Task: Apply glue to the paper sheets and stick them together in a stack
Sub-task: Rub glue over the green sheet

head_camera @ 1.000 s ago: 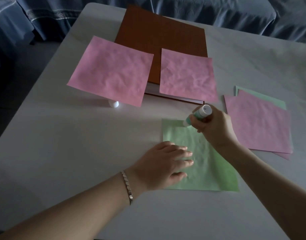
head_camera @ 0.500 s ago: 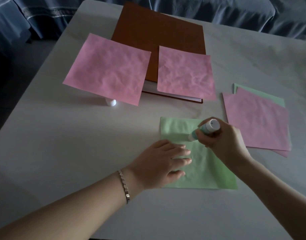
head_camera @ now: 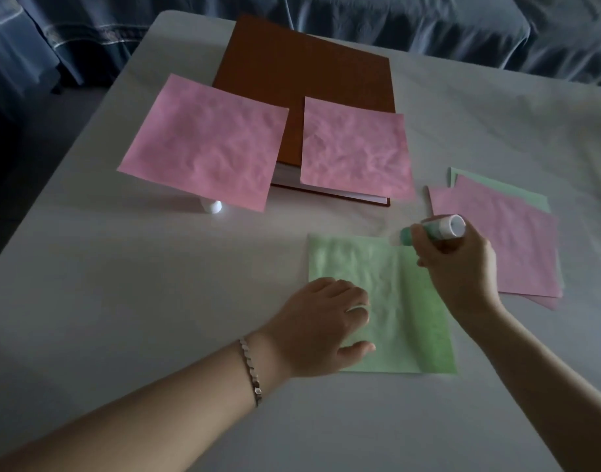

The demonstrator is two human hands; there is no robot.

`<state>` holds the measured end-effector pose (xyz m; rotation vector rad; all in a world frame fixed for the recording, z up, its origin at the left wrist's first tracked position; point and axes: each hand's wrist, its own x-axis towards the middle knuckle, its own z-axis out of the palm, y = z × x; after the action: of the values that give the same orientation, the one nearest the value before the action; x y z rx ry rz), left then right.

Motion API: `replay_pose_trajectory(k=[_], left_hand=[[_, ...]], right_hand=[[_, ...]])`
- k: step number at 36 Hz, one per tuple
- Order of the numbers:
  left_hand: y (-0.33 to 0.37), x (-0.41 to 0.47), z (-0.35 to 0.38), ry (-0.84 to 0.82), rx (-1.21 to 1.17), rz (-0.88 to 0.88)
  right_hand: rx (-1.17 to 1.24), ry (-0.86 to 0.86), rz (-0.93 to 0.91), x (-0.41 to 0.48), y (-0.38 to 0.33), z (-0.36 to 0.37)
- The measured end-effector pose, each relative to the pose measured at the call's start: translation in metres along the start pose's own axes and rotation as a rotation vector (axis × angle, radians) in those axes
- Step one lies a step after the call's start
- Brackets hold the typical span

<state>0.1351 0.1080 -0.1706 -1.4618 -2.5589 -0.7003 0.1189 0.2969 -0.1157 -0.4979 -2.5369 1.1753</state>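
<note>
On the tabletop [head_camera: 139,301] the released left grip [head_camera: 319,328] pins the green sheet [head_camera: 404,301], the right grip [head_camera: 459,267] grasps the glue stick [head_camera: 438,228] at its far edge: gluing, likely needing strokes across it next.

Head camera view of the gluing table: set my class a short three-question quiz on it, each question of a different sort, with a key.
1. True or false: the left hand rests on the green sheet.
2. Pick one: the right hand holds A) scissors, B) a glue stick, C) a pen.
3. Short answer: what colour is the top sheet of the pile to the right of that hand?
Key: 1 true; 2 B; 3 pink.
</note>
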Motion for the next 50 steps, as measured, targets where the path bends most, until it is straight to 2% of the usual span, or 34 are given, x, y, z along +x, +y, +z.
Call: replay_pose_trajectory(k=[4,9,14,27,33,42,50], left_hand=[[0.004,0.008,0.008,-0.016,-0.008,0.019],[-0.001,0.005,0.019,-0.039,-0.06,0.061],[-0.001,0.005,0.018,-0.114,-0.02,0.071],[0.0,0.006,0.018,-0.151,-0.054,0.039],[0.0,0.004,0.016,-0.119,-0.055,0.024],[-0.008,-0.006,0.012,-0.007,-0.009,0.063],[-0.009,-0.009,0.011,-0.099,-0.038,0.071]], right_hand=[[-0.048,-0.146,0.026,-0.014,0.004,-0.011],[-0.069,-0.232,-0.001,-0.02,0.004,-0.008],[-0.061,-0.239,-0.054,-0.014,0.003,0.0],[-0.017,-0.155,-0.087,0.019,-0.004,0.02],[0.04,-0.012,-0.039,0.012,0.0,0.005],[0.033,-0.258,0.029,-0.024,0.004,-0.011],[-0.02,-0.279,-0.087,-0.018,-0.001,0.008]])
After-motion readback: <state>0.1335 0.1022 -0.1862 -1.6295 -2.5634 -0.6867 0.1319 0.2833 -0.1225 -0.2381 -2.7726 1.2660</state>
